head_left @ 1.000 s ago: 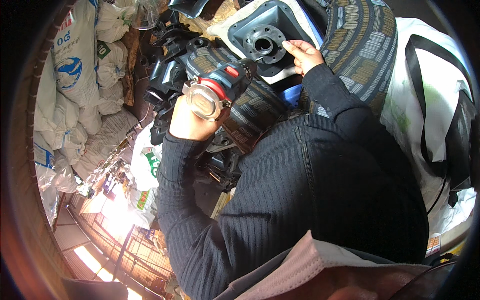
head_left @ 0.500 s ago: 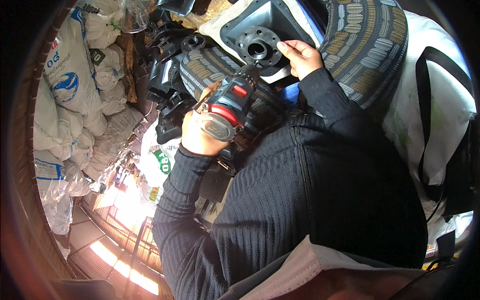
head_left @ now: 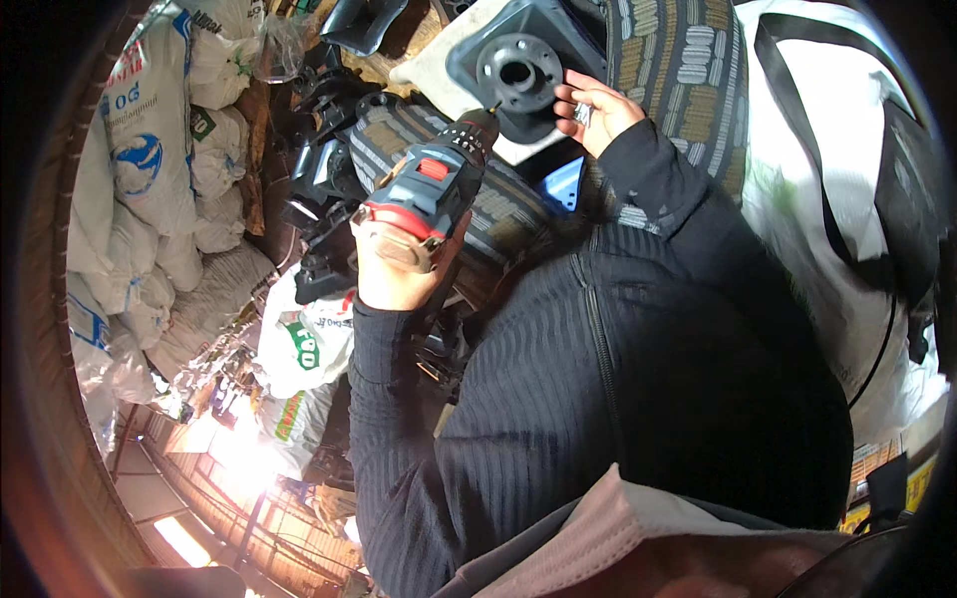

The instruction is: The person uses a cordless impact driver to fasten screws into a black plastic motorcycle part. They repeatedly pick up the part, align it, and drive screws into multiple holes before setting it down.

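My left hand (head_left: 391, 277) is closed around a grey and red cordless drill (head_left: 429, 189). The drill's thin bit points up at the lower left rim of a round black flange (head_left: 519, 72), which has a central opening and holes around its rim. This flange stands on a black square-based part (head_left: 578, 62) lying on a pale pad. Beside the flange's right edge is my right hand (head_left: 606, 115), its fingers bent around a few small silvery pieces (head_left: 583, 113), too small to name surely. Whether the bit touches the flange I cannot tell.
Patterned fabric-covered rolls (head_left: 678, 100) curve around the work. Several black moulded parts (head_left: 324, 169) are heaped at the left, with stacked white sacks (head_left: 150, 130) beyond. A blue piece (head_left: 564, 185) lies below the flange. A large white bag (head_left: 797, 169) with black straps stands right.
The drill has shifted slightly left and its bit now shows beside the flange's rim. My right fingers have moved off the flange's face, and silvery pieces show in them. The view has shifted.
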### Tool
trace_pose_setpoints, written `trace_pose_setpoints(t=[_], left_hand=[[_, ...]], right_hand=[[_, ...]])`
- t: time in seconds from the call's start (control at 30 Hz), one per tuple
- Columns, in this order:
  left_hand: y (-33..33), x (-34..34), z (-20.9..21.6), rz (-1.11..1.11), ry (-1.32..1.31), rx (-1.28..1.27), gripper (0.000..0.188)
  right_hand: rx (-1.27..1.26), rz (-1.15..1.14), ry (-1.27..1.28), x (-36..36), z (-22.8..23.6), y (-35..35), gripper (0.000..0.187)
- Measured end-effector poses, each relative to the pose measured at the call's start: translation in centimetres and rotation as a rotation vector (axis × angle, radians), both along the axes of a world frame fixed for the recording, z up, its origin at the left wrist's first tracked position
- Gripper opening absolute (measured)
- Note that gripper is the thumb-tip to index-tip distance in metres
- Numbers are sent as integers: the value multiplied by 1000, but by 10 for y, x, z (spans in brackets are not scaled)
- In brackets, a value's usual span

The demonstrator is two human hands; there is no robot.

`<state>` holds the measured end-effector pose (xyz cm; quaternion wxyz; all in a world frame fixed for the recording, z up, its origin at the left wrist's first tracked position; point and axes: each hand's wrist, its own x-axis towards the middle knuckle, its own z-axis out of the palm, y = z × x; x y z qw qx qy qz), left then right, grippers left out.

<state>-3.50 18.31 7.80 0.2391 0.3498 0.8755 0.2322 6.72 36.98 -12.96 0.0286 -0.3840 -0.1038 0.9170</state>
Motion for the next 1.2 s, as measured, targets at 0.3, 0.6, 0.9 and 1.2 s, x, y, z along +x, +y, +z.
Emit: trace_pose_setpoints(t=[0.3, 0.6, 0.9, 1.2], left_hand=[[-8, 40, 2, 15, -131, 76, 23], [-9, 45, 2, -78, -11, 11, 25], [-8, 42, -3, -162, -79, -18, 53], [-5, 46, -10, -58, -133, -101, 65]], right_hand=[[-16, -7, 262, 14, 24, -1, 57], [-228, -36, 349, 12, 17, -3, 23], [-196, 40, 236, 12, 20, -1, 20], [-68, 154, 197, 9, 24, -1, 30]])
